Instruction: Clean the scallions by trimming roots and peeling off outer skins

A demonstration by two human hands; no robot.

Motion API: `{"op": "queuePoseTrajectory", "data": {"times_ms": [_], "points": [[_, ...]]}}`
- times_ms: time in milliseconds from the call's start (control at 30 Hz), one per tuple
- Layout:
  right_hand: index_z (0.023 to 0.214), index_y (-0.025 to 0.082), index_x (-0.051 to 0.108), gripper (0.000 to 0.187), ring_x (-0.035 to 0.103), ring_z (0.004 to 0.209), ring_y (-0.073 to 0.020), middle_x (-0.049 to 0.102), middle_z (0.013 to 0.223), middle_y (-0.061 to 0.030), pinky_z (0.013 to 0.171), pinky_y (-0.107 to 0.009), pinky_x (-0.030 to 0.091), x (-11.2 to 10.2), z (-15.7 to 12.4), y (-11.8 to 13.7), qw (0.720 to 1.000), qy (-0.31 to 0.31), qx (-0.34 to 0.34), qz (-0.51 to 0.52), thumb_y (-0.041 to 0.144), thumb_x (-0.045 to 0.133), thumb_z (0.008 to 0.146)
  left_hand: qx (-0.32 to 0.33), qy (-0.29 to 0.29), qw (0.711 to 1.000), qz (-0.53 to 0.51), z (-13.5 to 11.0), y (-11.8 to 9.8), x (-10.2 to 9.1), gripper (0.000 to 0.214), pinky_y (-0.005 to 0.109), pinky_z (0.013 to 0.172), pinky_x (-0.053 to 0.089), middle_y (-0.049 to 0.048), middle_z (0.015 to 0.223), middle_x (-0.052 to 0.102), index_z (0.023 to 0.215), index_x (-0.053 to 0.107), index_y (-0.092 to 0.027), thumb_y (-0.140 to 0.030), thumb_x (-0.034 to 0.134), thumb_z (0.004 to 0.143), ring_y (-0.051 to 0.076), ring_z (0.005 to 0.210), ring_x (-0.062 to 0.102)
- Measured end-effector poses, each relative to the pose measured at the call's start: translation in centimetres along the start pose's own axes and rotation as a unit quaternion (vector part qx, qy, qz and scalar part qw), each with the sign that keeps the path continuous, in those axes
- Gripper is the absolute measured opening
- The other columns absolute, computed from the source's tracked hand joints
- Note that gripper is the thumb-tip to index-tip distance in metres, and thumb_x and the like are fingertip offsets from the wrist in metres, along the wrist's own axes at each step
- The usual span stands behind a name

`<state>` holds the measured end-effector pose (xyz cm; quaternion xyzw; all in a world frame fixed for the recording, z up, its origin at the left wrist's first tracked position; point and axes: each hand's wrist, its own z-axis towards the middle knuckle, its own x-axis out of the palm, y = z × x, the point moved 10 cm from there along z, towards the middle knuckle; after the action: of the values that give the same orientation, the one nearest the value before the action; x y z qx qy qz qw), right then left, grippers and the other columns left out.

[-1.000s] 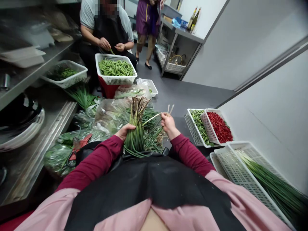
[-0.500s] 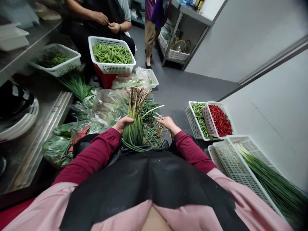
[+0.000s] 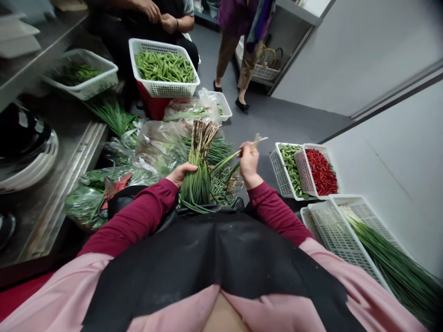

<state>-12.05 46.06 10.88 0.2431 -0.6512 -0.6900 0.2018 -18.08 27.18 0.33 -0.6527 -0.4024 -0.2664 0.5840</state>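
My left hand is closed around a thick bunch of green onions, its brown, dirty root ends pointing up and away from me. Green leaves hang down over the lap of my black apron. Pale stalks of green onion are gripped in my right hand, to the right of the bunch. Their white ends stick out past my fingers, and their green parts slant back toward the bunch. Behind and below lie more green onions and a heap of loose trimmings.
A basket of green peppers stands ahead, by a seated person's hands. Another person walks beyond. At right are baskets of green and red chillies and cleaned green onions. Bagged vegetables and a metal shelf lie left.
My right hand has risen and turned upright, drawing the stalks up and away from the bunch. My left hand keeps its hold. The person beyond has stepped to the right.
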Motion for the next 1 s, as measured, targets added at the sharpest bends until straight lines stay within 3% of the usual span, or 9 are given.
{"op": "queuePoseTrajectory", "data": {"times_ms": [67, 133, 200, 267, 367, 600, 733, 867, 1000], "points": [[0.08, 0.02, 0.047, 0.032, 0.048, 0.059, -0.0073, 0.046, 0.072, 0.0011, 0.06, -0.021, 0.042, -4.3, 0.9, 3.1, 0.986, -0.118, -0.117, 0.015, 0.048, 0.035, 0.092, -0.012, 0.019, 1.0, -0.003, -0.1, 0.1, 0.5, 0.064, 0.046, 0.093, 0.048, 0.0203, 0.108, 0.069, 0.123, 0.059, -0.001, -0.028, 0.058, 0.066, 0.034, 0.101, 0.065], [0.086, 0.02, 0.052, 0.027, 0.051, 0.063, -0.008, 0.05, 0.077, -0.0005, 0.066, -0.023, 0.044, -5.0, 0.4, 5.6, 0.971, -0.115, -0.21, -0.024, 0.042, 0.037, 0.092, -0.025, 0.03, 0.999, -0.003, 0.0, 0.4, 0.8, 0.063, 0.044, 0.091, 0.049, 0.0211, 0.111, 0.068, 0.123, 0.059, -0.001, -0.03, 0.057, 0.067, 0.034, 0.099, 0.066], [0.086, 0.019, 0.059, 0.021, 0.053, 0.07, -0.0098, 0.055, 0.079, -0.0017, 0.068, -0.024, 0.043, -1.3, -0.9, 5.6, 0.968, 0.022, -0.227, -0.11, 0.038, 0.053, 0.086, -0.037, 0.032, 0.999, -0.001, 0.2, 0.7, 0.9, 0.06, 0.044, 0.089, 0.05, 0.0213, 0.109, 0.068, 0.122, 0.06, -0.001, -0.029, 0.056, 0.069, 0.033, 0.096, 0.067], [0.077, 0.017, 0.061, 0.021, 0.054, 0.069, -0.0116, 0.058, 0.075, -0.0014, 0.064, -0.024, 0.042, 3.7, -3.1, 2.3, 0.959, 0.187, -0.146, -0.158, 0.037, 0.069, 0.073, -0.023, 0.016, 1.0, 0.004, 0.6, 0.7, 0.5, 0.057, 0.044, 0.087, 0.051, 0.0207, 0.103, 0.07, 0.121, 0.06, -0.001, -0.026, 0.057, 0.07, 0.032, 0.091, 0.068], [0.071, 0.017, 0.058, 0.025, 0.05, 0.057, -0.01, 0.056, 0.064, 0.0018, 0.054, -0.023, 0.04, 7.6, -5.7, -2.5, 0.954, 0.271, -0.007, -0.13, 0.037, 0.072, 0.067, 0.02, -0.025, 0.999, 0.012, 1.0, 0.2, -0.6, 0.055, 0.044, 0.088, 0.051, 0.0181, 0.096, 0.072, 0.121, 0.061, -0.002, -0.019, 0.058, 0.069, 0.031, 0.088, 0.069], [0.078, 0.019, 0.052, 0.036, 0.022, 0.036, -0.0027, 0.034, 0.046, 0.0109, 0.035, -0.018, 0.015, 5.7, -5.6, -6.0, 0.953, 0.232, 0.193, 0.036, 0.038, 0.076, 0.06, -0.027, 0.031, 0.999, -0.022, 0.6, 0.9, 0.2, 0.054, 0.046, 0.09, 0.051, 0.0184, 0.095, 0.072, 0.117, 0.063, -0.001, -0.025, 0.057, 0.069, 0.033, 0.093, 0.068], [0.078, 0.02, 0.05, 0.039, 0.02, 0.035, -0.0028, 0.037, 0.047, 0.0109, 0.034, -0.019, 0.013, 5.8, -6.4, -6.5, 0.95, 0.222, 0.209, 0.06, 0.039, 0.077, 0.058, 0.004, -0.015, 1.0, -0.009, 0.6, 0.4, -0.8, 0.049, 0.043, 0.084, 0.055, 0.0156, 0.086, 0.074, 0.111, 0.067, -0.003, -0.017, 0.058, 0.065, 0.031, 0.084, 0.07], [0.075, 0.019, 0.053, 0.029, 0.028, 0.041, -0.0048, 0.042, 0.05, 0.0081, 0.039, -0.019, 0.023, 5.8, -5.4, -6.2, 0.965, 0.216, 0.152, 0.001, 0.036, 0.072, 0.062, 0.003, -0.021, 1.0, -0.005, 0.6, 0.4, -0.5, 0.051, 0.044, 0.085, 0.054, 0.0173, 0.086, 0.073, 0.111, 0.066, -0.001, -0.018, 0.059, 0.064, 0.032, 0.085, 0.07], [0.069, 0.016, 0.057, 0.017, 0.044, 0.06, -0.0087, 0.054, 0.062, 0.003, 0.054, -0.02, 0.035, 2.0, -1.3, -5.0, 0.981, 0.133, 0.006, -0.139, 0.029, 0.066, 0.063, 0.02, 0.004, 1.0, -0.015, 0.1, -0.4, 0.5, 0.057, 0.046, 0.093, 0.049, 0.0199, 0.104, 0.07, 0.118, 0.062, -0.001, -0.024, 0.057, 0.066, 0.034, 0.101, 0.065]]}}
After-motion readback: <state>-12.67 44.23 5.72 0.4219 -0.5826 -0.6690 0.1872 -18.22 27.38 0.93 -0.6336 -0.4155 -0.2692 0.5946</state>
